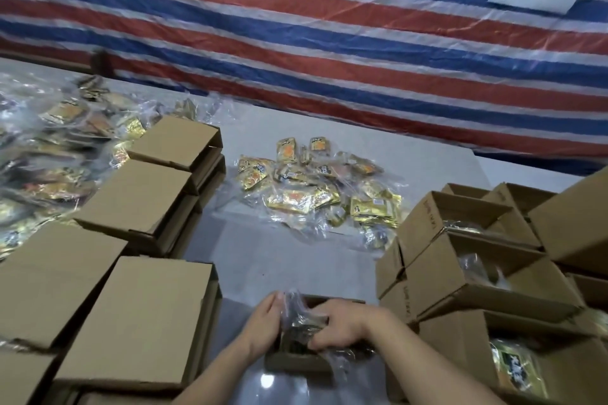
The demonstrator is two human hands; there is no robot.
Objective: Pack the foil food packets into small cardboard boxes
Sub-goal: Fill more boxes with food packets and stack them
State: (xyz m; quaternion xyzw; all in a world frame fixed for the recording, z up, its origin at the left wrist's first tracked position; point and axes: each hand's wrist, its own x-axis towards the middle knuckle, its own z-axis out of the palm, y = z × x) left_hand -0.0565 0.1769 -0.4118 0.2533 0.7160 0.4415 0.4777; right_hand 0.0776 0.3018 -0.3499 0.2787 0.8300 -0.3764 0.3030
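A small open cardboard box (297, 363) sits on the table near the bottom centre. A clear plastic bag of dark foil packets (301, 322) is half inside it. My left hand (263, 322) presses flat against the bag's left side, fingers straight. My right hand (342, 325) lies on top of the bag with fingers curled round it, pushing it down into the box. Farther back, a loose heap of gold foil packets (316, 187) in clear bags lies mid-table.
Closed cardboard boxes (138, 322) are stacked at the left, with more bagged packets (49, 154) behind them. Open boxes (460, 260) holding bagged packets stand at the right. A red, white and blue striped tarp (329, 43) with paper signs hangs behind the table.
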